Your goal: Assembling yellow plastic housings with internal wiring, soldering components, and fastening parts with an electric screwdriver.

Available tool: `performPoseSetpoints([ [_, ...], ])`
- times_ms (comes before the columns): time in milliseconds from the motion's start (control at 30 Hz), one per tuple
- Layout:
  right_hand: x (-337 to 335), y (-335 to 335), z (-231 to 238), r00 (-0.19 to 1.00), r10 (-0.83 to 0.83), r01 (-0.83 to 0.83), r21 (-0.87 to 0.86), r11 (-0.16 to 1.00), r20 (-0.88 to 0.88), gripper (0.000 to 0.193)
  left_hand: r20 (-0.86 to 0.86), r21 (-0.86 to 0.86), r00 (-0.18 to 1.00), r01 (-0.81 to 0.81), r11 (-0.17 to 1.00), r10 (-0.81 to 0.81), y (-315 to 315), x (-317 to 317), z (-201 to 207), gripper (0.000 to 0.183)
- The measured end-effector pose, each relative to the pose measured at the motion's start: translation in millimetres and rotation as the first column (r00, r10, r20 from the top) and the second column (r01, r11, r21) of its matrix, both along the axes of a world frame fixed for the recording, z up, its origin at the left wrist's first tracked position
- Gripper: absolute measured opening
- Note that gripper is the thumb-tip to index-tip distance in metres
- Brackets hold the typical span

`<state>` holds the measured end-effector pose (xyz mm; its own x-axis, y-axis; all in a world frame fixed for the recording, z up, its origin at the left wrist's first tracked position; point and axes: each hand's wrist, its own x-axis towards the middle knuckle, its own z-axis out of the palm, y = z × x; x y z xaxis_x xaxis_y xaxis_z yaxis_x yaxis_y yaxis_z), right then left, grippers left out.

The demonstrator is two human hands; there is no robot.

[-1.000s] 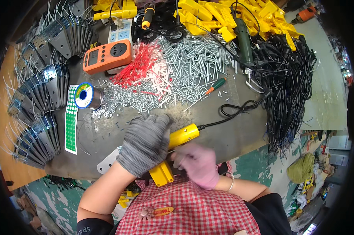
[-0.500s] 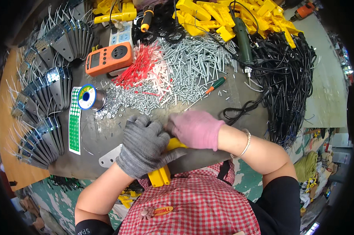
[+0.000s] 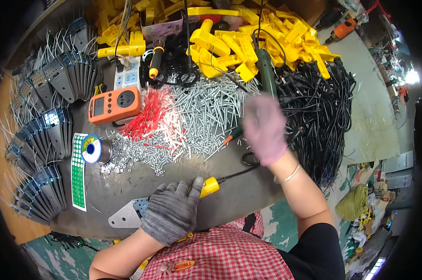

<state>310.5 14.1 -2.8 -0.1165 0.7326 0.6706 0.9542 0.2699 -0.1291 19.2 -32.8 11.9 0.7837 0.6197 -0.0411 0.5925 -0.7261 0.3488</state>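
My left hand (image 3: 172, 212), in a ribbed grey knit glove, curls closed around a smooth, rounded yellow plastic handle (image 3: 210, 187) at the near edge of the dark, scuffed surface (image 3: 127, 189); a flat grey metal plate (image 3: 124, 217) with round holes juts out beside my wrist. My right hand (image 3: 265, 128), in a pink glove, blurs near the green cylindrical tool (image 3: 266, 70) toward the right edge; I cannot tell its grip. Slim silvery screws (image 3: 206, 109) heap alongside.

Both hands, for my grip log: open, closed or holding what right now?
Left hand: closed on the yellow handle.
Right hand: blurred near the green tool; cannot tell whether open or holding anything.
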Motion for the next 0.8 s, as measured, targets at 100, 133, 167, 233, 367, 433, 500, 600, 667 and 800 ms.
performPoseSetpoints([
  [100, 56.1, 40.5, 15.2, 0.785, -0.608, 0.607, -0.354, 0.711, 0.124, 0.065, 0.119, -0.014, 0.993, 0.019, 1.0, -0.017, 1.5, -0.5, 9.7, 0.071],
  [133, 63.4, 50.4, 13.4, 0.762, -0.624, 0.632, -0.407, 0.659, 0.173, 0.073, 0.148, 0.002, 0.989, 0.019, 1.0, -0.019, 0.4, -2.1, 6.7, 0.071],
  [167, 66.1, 57.3, 13.0, 0.739, -0.634, 0.655, -0.461, 0.599, 0.225, 0.082, 0.175, 0.011, 0.984, 0.018, 1.0, -0.02, -1.2, -3.1, 4.4, 0.071],
  [233, 70.1, 69.6, 15.9, 0.714, -0.665, 0.674, -0.471, 0.57, 0.217, 0.079, 0.175, 0.009, 0.984, 0.012, 1.0, -0.014, -2.3, -3.2, 6.1, 0.071],
  [367, 102.2, 72.6, 8.0, 0.779, -0.575, 0.371, -0.556, 0.743, -0.249, 0.062, 0.144, -0.025, 0.989, -0.01, 1.0, 0.014, -3.5, -2.4, 5.5, 0.068],
  [433, 110.7, 69.8, 2.5, 0.66, -0.277, 0.181, -0.21, 0.961, -0.698, 0.044, 0.136, -0.009, 0.99, -0.018, 1.0, 0.019, -5.2, 0.8, -0.8, 0.067],
  [500, 91.4, 61.9, 34.4, 0.659, -0.237, 0.221, -0.117, 0.968, -0.714, 0.034, 0.112, -0.012, 0.992, -0.052, 0.999, 0.053, -7.4, -0.7, -6.2, 0.066],
  [600, 47.0, 33.4, 88.6, 0.338, 0.073, -0.002, 0.077, 0.997, -0.938, 0.031, 0.083, 0.074, 0.995, -0.055, 0.996, 0.049, -9.4, 0.6, -5.9, 0.066],
  [667, 38.1, 0.6, 78.0, 0.727, 0.186, -0.16, 0.1, 0.982, -0.661, 0.032, 0.076, 0.012, 0.995, -0.069, 0.998, 0.068, -5.2, 1.2, -1.1, 0.065],
  [800, -41.4, -45.3, 62.5, 0.595, 0.242, -0.485, -0.101, 0.869, -0.766, 0.041, 0.102, -0.089, 0.986, -0.126, 0.988, 0.135, -0.4, 8.7, -2.5, 0.048],
])
